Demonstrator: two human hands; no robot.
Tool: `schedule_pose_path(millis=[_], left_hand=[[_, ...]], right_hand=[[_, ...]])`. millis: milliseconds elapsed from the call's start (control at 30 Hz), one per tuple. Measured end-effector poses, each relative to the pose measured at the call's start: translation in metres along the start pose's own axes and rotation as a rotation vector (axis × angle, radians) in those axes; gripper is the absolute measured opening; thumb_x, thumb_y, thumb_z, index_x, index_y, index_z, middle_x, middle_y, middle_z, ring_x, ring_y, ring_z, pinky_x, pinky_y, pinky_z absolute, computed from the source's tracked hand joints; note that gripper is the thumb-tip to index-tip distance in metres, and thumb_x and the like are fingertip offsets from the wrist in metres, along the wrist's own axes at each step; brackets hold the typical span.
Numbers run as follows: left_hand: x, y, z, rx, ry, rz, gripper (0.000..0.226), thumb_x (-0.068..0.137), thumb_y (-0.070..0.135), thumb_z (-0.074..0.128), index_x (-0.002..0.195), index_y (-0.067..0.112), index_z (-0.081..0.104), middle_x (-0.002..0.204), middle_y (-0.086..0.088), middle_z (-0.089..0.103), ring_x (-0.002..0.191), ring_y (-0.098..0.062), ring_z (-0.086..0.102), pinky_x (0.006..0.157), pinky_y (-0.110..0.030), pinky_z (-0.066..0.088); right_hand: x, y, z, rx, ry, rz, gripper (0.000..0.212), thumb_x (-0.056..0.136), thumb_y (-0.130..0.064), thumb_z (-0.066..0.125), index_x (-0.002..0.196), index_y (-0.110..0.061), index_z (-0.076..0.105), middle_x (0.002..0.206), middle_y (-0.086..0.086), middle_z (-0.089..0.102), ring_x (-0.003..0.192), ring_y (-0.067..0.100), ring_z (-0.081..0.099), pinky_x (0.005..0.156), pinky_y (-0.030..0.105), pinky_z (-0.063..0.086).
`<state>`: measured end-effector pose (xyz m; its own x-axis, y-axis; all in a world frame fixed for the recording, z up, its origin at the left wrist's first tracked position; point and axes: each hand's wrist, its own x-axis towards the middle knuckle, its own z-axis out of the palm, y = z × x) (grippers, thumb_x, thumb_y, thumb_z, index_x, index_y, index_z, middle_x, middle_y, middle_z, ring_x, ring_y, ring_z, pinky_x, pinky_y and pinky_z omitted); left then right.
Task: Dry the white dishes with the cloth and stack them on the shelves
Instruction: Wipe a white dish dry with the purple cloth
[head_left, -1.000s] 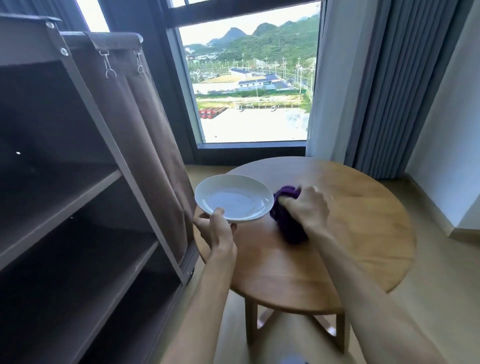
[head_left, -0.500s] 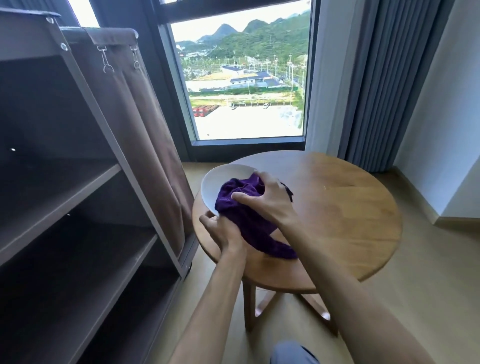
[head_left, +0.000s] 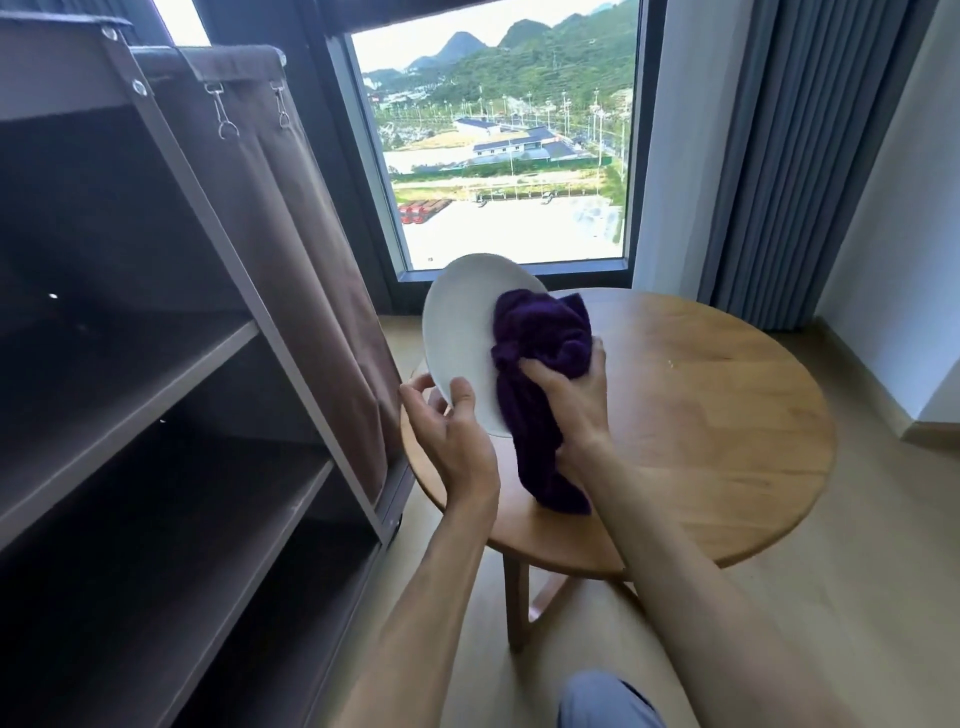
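Observation:
A white plate (head_left: 460, 322) is tilted up on edge above the left side of the round wooden table (head_left: 717, 415). My left hand (head_left: 452, 436) grips its lower rim, thumb on the front face. My right hand (head_left: 569, 395) holds a bunched purple cloth (head_left: 540, 338) and presses it against the plate's right half. The cloth's tail hangs down to the table top. The dark brown shelf unit (head_left: 156, 395) stands at the left with bare shelves.
A brown fabric side panel (head_left: 306, 244) hangs on the shelf unit beside the table. A large window (head_left: 498, 145) lies behind, grey curtains (head_left: 800, 156) at the right. A knee in blue cloth (head_left: 602, 701) shows at the bottom edge.
The plate was held flat with the cloth beside it on the table. It has since been tipped up on edge and lifted, and my right hand brought the cloth onto its face.

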<state>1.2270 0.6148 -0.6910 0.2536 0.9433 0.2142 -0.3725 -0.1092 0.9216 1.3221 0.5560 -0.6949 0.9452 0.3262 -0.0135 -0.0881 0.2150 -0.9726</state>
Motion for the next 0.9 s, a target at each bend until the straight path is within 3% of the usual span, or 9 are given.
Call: schedule_pose_path(millis=[133,267,400,500,567,633,700,800,900], left_hand=[[0.002,0.004,0.005,0.039,-0.098,0.081,0.029,0.098,0.013,0.063,0.114,0.032,0.047,0.107,0.013,0.068,0.098,0.001,0.069,0.076,-0.016,0.055],[-0.019,-0.002,0.023,0.201,-0.247,0.131,0.049,0.095,0.015,0.065,0.129,0.037,0.036,0.117,0.023,0.050,0.108,-0.001,0.060,0.073,-0.006,0.051],[-0.016,0.007,0.021,0.305,-0.309,0.218,0.038,0.090,0.009,0.051,0.109,0.042,0.045,0.093,0.030,0.056,0.085,0.009,0.059,0.060,-0.019,0.054],[-0.003,0.021,0.005,0.456,-0.432,0.274,0.033,0.073,0.011,0.054,0.104,0.025,0.056,0.087,0.012,0.060,0.076,-0.011,0.062,0.046,-0.014,0.045],[0.005,0.028,-0.001,0.538,-0.484,0.286,0.035,0.063,0.016,0.053,0.096,0.006,0.061,0.076,0.005,0.058,0.065,-0.013,0.057,0.041,-0.009,0.037],[0.012,0.033,-0.002,0.492,-0.477,0.272,0.042,0.063,0.018,0.052,0.101,0.002,0.061,0.079,0.001,0.060,0.069,-0.018,0.059,0.045,-0.017,0.043],[0.008,0.032,-0.003,0.311,-0.435,0.204,0.051,0.070,0.020,0.057,0.122,0.015,0.055,0.106,-0.003,0.064,0.091,-0.021,0.065,0.060,-0.026,0.057],[-0.017,0.011,0.000,0.125,-0.308,0.065,0.071,0.079,0.016,0.067,0.141,0.038,0.040,0.130,0.007,0.055,0.112,-0.008,0.061,0.078,-0.012,0.055],[-0.028,0.002,0.012,0.133,-0.140,0.011,0.070,0.079,0.004,0.062,0.145,0.019,0.045,0.125,0.001,0.060,0.113,-0.016,0.063,0.076,-0.007,0.051]], right_hand=[[0.008,0.004,-0.002,0.443,0.044,0.311,0.043,0.068,-0.011,0.086,0.109,-0.008,0.072,0.105,0.017,0.076,0.081,0.028,0.076,0.069,0.040,0.063],[0.003,0.010,0.008,0.619,0.011,0.390,0.041,0.082,-0.019,0.075,0.120,-0.006,0.069,0.115,0.019,0.073,0.102,0.036,0.071,0.092,0.052,0.058],[0.004,0.004,0.005,0.640,-0.038,0.371,0.044,0.084,-0.019,0.072,0.126,-0.004,0.066,0.123,0.020,0.069,0.113,0.039,0.067,0.099,0.053,0.054],[0.020,-0.011,-0.009,0.614,0.038,0.295,0.046,0.081,-0.010,0.074,0.125,-0.003,0.066,0.112,0.017,0.072,0.101,0.035,0.070,0.088,0.046,0.060],[0.028,-0.018,-0.014,0.558,0.046,0.239,0.042,0.076,-0.008,0.076,0.118,-0.004,0.070,0.100,0.013,0.074,0.090,0.032,0.071,0.080,0.045,0.061],[0.030,-0.023,-0.012,0.521,0.045,0.215,0.040,0.072,-0.008,0.078,0.112,-0.005,0.072,0.099,0.015,0.075,0.088,0.033,0.072,0.082,0.050,0.062],[0.032,-0.027,-0.007,0.500,0.073,0.197,0.043,0.069,-0.009,0.080,0.111,-0.006,0.072,0.104,0.016,0.076,0.088,0.035,0.073,0.080,0.052,0.062],[0.027,-0.028,0.007,0.506,0.105,0.249,0.038,0.068,-0.013,0.083,0.105,-0.010,0.073,0.099,0.011,0.078,0.087,0.031,0.075,0.077,0.048,0.063],[0.014,-0.023,0.019,0.537,0.088,0.334,0.031,0.070,-0.012,0.084,0.098,-0.010,0.072,0.095,0.009,0.078,0.085,0.030,0.076,0.068,0.041,0.064]])
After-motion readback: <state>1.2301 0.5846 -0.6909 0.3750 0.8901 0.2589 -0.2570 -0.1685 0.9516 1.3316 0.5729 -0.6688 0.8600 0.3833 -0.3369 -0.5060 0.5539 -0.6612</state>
